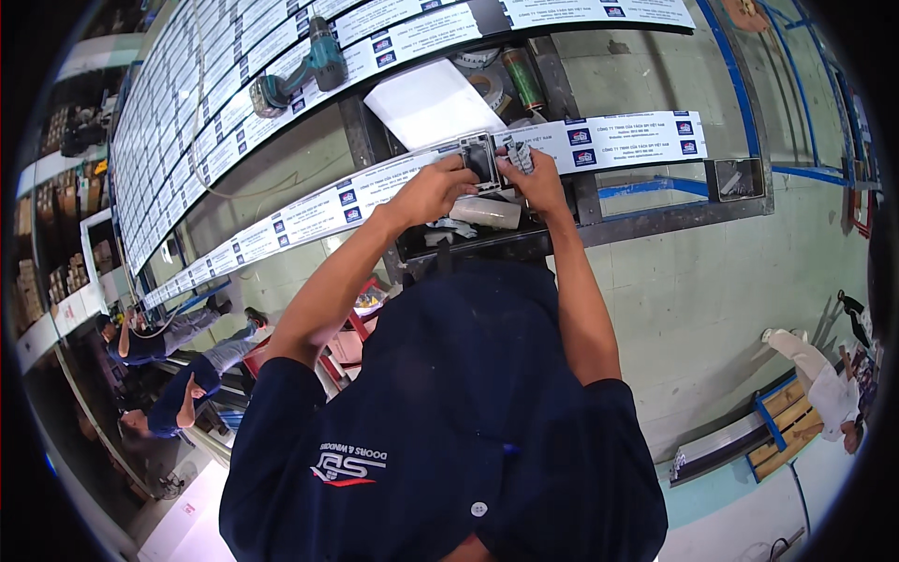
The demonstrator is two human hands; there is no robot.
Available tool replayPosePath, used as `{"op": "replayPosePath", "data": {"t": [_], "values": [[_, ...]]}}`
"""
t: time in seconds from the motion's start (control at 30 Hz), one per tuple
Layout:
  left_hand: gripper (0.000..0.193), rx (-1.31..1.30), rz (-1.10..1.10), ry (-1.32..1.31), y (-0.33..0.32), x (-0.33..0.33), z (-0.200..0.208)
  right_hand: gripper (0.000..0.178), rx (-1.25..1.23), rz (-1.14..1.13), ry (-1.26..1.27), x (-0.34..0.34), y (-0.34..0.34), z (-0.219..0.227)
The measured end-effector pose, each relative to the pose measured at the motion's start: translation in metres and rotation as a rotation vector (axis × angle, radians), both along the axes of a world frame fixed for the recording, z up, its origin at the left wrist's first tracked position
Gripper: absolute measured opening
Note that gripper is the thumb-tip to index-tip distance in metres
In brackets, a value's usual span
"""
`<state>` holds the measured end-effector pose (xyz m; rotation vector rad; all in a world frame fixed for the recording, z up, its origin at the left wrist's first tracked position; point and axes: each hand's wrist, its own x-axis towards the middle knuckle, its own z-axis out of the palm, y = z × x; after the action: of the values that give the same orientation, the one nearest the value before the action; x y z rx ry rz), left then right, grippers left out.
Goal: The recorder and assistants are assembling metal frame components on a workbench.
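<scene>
A long profile covered in printed white film point(412, 173) runs across the bench in front of me. Over it, between my hands, is a small rectangular part with a silver rim and a dark middle point(480, 162). My left hand point(429, 192) is closed with its fingertips on the left edge of this part. At its other side, my right hand point(540, 185) pinches a small grey ridged piece point(519, 158) between thumb and fingers. Just below the hands lies a pale cylindrical roll point(487, 213), beside some crumpled whitish material point(452, 227).
A teal cordless drill point(325, 58) rests on film-covered profiles point(225, 103) at the far left. Past my hands lie a white sheet point(435, 105), a tape roll point(489, 87) and a green can point(523, 80). Dark metal framing point(646, 225) supports the work. Other people point(201, 379) are further off.
</scene>
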<state>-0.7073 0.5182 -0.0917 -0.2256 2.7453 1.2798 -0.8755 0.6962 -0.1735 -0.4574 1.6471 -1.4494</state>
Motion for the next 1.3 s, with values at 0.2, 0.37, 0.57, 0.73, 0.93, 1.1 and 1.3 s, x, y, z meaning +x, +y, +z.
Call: {"op": "replayPosePath", "data": {"t": [0.2,0.37,0.57,0.73,0.93,1.1,1.3], "values": [[0.019,0.026,0.087,-0.012,0.011,0.002,-0.017,0.031,-0.029,0.042,0.051,-0.007,-0.013,0.008],[0.017,-0.061,0.145,-0.049,0.017,0.008,-0.014,0.036,-0.131,0.11,0.117,-0.007,-0.018,0.011],[0.017,-0.023,0.154,0.06,0.017,0.006,-0.023,0.042,-0.015,0.179,0.046,-0.018,-0.019,0.017],[0.02,-0.049,0.108,-0.004,0.011,0.004,-0.019,0.049,-0.079,0.177,0.056,-0.02,-0.02,0.003],[0.017,-0.026,0.148,0.02,0.016,0.006,-0.025,0.055,-0.108,0.157,-0.022,-0.017,-0.018,0.001],[0.016,-0.008,0.165,0.069,0.018,0.008,-0.025,0.049,-0.18,0.148,-0.039,-0.015,-0.018,-0.001],[0.02,0.036,0.139,0.039,0.01,0.008,-0.022,0.044,-0.168,0.146,-0.108,-0.009,-0.023,0.003]]}}
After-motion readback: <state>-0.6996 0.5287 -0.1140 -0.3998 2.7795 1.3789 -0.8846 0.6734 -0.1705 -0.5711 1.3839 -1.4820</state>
